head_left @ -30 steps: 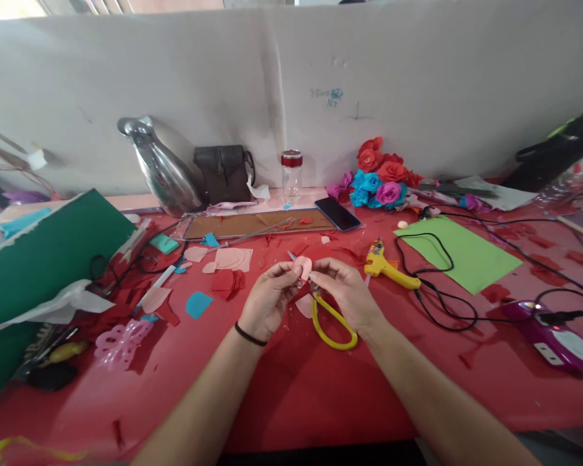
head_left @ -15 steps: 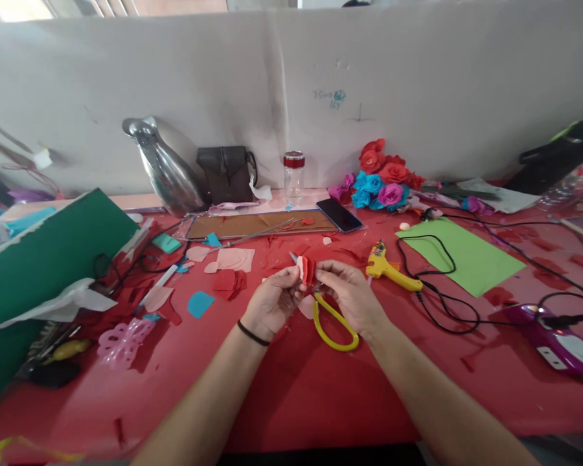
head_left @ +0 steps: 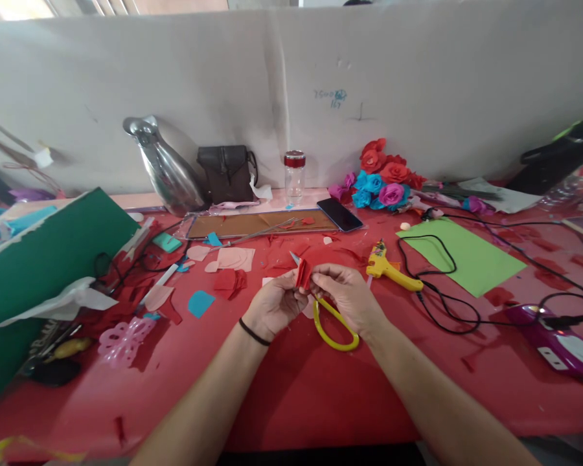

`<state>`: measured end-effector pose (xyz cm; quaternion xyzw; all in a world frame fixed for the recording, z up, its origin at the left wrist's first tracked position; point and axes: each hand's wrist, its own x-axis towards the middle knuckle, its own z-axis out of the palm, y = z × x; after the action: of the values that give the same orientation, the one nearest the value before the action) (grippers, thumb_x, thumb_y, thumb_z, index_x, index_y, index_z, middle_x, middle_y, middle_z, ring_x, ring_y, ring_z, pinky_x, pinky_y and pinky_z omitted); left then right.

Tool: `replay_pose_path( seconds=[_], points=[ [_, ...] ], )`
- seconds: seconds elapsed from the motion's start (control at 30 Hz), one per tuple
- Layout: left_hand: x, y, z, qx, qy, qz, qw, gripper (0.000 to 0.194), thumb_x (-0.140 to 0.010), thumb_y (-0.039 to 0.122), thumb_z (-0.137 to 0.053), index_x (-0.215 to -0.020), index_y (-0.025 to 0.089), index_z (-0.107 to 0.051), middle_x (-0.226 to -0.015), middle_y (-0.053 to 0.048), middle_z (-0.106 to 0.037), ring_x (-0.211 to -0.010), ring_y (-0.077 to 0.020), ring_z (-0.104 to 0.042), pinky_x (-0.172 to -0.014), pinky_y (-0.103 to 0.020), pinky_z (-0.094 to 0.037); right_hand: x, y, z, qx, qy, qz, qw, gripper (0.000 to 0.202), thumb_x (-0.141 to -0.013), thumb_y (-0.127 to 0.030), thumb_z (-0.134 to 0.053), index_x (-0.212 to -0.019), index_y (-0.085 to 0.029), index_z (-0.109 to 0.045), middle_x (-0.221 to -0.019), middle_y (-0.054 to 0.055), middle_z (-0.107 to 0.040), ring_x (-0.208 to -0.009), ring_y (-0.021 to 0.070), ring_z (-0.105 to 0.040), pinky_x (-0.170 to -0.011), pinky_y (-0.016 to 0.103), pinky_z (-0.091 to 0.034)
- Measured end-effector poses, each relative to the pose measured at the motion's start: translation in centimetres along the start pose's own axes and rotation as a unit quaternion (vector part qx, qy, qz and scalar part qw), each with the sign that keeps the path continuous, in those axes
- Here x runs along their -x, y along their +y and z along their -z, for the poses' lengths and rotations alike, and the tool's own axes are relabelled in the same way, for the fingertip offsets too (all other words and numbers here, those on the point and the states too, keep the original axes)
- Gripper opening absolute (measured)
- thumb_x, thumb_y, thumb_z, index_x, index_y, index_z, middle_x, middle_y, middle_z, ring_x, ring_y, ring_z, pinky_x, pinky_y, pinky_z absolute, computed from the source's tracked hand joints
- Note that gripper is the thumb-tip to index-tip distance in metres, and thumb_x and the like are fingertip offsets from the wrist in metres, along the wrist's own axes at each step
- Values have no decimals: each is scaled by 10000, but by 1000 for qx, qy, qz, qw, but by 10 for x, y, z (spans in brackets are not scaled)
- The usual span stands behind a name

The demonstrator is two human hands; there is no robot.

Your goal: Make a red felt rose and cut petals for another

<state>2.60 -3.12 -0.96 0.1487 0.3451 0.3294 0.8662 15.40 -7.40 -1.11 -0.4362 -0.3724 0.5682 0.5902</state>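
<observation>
A small bundle of folded red paper point(head_left: 304, 273) is held up between my two hands near the middle of the table. My left hand point(head_left: 278, 301) pinches its left side, with a dark band round the wrist. The fingertips of my right hand point(head_left: 342, 291) close on its right edge. Yellow-handled scissors point(head_left: 337, 333) lie under and between the hands, their handle loop showing below and the blade tip poking out above the red paper. Cut red pieces point(head_left: 229, 281) and a blue piece point(head_left: 201, 303) lie left of my left hand.
A yellow glue gun point(head_left: 393, 273) with a black cable lies right, beside green paper point(head_left: 461, 252). Behind are a phone point(head_left: 339, 215), paper flowers point(head_left: 386, 178), a jar point(head_left: 295, 176) and a steel jug point(head_left: 170, 171). A green box point(head_left: 53, 272) stands left.
The paper bundle has turned in my fingers, so its pale pink layer no longer shows in front. My right hand has shifted slightly left and down.
</observation>
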Motion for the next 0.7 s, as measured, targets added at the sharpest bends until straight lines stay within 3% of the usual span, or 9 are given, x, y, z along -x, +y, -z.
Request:
replay_pose_path(
  seconds=[0.27, 0.4, 0.6, 0.7],
  points=[
    [1, -3, -4, -46, -14, -10, 999, 179, -731, -3, -496, -630, 103, -599, -568, -25, -532, -444, -37, -451, -437, -105, -380, 0, 3, 1, 41, -26, -1, 999, 177, -714, -349, -682, -727, -173, -671, -614, -11, -632, -586, 101, -582, -577, 231, -422],
    [0, -8, -5, -76, 0, -48, 996, 111, -714, 39, -557, -663, 130, -594, -561, -6, -551, -444, -47, -468, -463, -131, -397, 0, 3, 0, 57, -21, 9, 998, 184, -724, -362, -671, -718, -179, -660, -617, -15, -619, -582, 105, -562, -573, 237, -422],
    [0, -15, -5, -125, 35, -233, 964, 184, -578, 39, -645, -702, 173, -619, -655, 32, -627, -594, -75, -571, -604, -173, -459, 1, 4, 1, 87, 7, 20, 996, 209, -731, -383, -663, -793, -183, -667, -665, -22, -614, -592, 104, -527, -578, 234, -423],
    [5, -13, -6, -158, 43, -263, 951, 148, -567, 69, -636, -687, 153, -659, -689, 11, -660, -621, -83, -586, -657, -200, -474, 1, 2, 3, 121, 16, 40, 992, 217, -758, -393, -638, -808, -183, -655, -675, -21, -607, -609, 113, -531, -586, 235, -427]
  ],
)
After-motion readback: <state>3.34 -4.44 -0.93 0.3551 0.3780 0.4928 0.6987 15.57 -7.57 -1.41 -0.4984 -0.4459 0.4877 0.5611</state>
